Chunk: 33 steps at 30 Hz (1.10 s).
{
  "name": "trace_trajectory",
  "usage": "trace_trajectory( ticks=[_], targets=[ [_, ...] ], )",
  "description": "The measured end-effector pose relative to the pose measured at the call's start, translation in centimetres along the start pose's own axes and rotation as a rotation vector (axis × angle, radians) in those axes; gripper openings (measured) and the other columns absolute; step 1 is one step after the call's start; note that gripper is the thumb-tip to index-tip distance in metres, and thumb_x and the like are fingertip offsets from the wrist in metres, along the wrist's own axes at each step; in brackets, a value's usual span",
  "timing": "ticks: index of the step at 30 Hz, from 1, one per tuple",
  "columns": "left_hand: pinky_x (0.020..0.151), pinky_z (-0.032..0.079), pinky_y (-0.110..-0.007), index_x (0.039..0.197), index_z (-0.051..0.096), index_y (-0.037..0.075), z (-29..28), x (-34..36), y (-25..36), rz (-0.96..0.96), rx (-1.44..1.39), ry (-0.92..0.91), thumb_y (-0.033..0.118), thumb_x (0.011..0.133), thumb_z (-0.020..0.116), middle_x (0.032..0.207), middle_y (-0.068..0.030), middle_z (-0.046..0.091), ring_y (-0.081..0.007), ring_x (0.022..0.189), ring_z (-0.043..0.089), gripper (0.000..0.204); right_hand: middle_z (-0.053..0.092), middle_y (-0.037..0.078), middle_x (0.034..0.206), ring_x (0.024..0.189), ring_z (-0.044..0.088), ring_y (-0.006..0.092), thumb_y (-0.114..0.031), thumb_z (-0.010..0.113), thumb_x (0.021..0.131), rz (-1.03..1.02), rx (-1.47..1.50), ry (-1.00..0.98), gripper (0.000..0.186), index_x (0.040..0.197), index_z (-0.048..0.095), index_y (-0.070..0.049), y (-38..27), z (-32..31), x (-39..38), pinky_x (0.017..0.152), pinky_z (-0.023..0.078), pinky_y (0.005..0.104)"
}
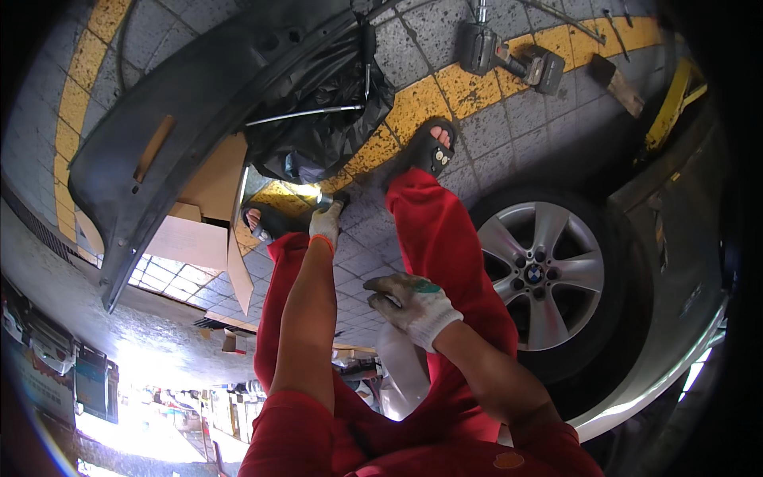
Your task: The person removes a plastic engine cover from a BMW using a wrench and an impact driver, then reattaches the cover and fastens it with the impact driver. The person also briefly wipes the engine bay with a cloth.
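Note:
My left hand, in a pale work glove with an orange cuff, is closed round a small flashlight. Its beam makes a bright patch on the yellow floor stripe beside my foot. In front of my right thigh is my right hand, in a white glove with dark, soiled fingers and a green patch. Thumb and fingers stand apart there, slightly bent, with nothing seen between them. Just to its right is a car wheel with silver spokes and a black tyre.
A large dark curved panel leans over an opened cardboard box at the left. Black plastic sheeting bears a long metal bar. A cordless impact wrench, a wooden block and a yellow stand are at the far right.

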<state>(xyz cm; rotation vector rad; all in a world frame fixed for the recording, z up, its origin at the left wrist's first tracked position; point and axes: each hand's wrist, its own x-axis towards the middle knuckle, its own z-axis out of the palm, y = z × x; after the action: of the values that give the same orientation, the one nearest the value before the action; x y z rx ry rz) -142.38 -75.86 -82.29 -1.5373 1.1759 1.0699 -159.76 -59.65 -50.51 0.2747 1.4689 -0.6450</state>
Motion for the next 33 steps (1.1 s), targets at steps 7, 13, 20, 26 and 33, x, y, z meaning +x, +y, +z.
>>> trace_trajectory(
  ticks=[7,13,20,26,33],
  targets=[
    [0.107,0.046,-0.039,0.145,0.051,-0.007,-1.0,0.5,4.0,0.069,0.230,0.139,0.052,0.087,0.074,0.140,-0.0271,0.061,-0.0338,0.129,0.060,0.086,0.069,0.013,0.129,0.123,0.064,0.0326,-0.040,0.060,0.102,-0.067,0.057,-0.002,0.038,0.132,0.067,-0.018,-0.6,0.8,-0.3,0.105,0.050,0.0424],
    [0.100,0.051,-0.047,0.132,0.059,-0.004,-2.1,2.7,4.6,0.146,0.501,0.214,0.046,0.090,0.066,0.128,-0.0265,0.069,-0.0413,0.117,0.067,0.066,0.069,0.015,0.128,0.120,0.065,0.0357,-0.039,0.062,0.101,-0.152,0.007,0.034,0.039,0.131,0.068,-0.016,0.5,2.1,0.1,0.103,0.052,0.0441],
    [0.059,0.043,-0.029,0.096,0.066,0.000,-3.9,-12.6,6.1,0.283,-0.278,-0.407,0.012,0.099,0.065,0.080,-0.0030,0.063,-0.0113,0.065,0.054,0.012,0.053,0.021,0.148,0.139,0.051,0.0377,-0.028,0.075,0.088,0.094,0.056,0.466,0.070,0.152,0.049,-0.014,1.8,2.5,2.1,0.116,0.042,0.0427],
    [0.074,0.051,-0.026,0.122,0.064,-0.006,-10.2,-26.6,6.7,0.320,-0.217,-0.535,0.012,0.095,0.073,0.096,-0.0061,0.070,-0.0122,0.081,0.063,0.034,0.068,0.016,0.122,0.117,0.064,0.0349,-0.016,0.083,0.080,-0.273,0.239,0.552,0.048,0.123,0.066,-0.006,0.7,6.0,0.6,0.103,0.051,0.0423],
    [0.080,0.053,-0.027,0.124,0.067,-0.003,-17.6,-33.2,2.3,0.390,-0.443,-0.606,0.016,0.095,0.077,0.104,-0.0047,0.072,-0.0120,0.090,0.066,0.036,0.069,0.017,0.115,0.109,0.066,0.0391,-0.025,0.086,0.080,-0.547,-0.044,0.516,0.044,0.115,0.067,-0.007,-3.0,9.8,-5.5,0.094,0.055,0.0459]
  ],
)
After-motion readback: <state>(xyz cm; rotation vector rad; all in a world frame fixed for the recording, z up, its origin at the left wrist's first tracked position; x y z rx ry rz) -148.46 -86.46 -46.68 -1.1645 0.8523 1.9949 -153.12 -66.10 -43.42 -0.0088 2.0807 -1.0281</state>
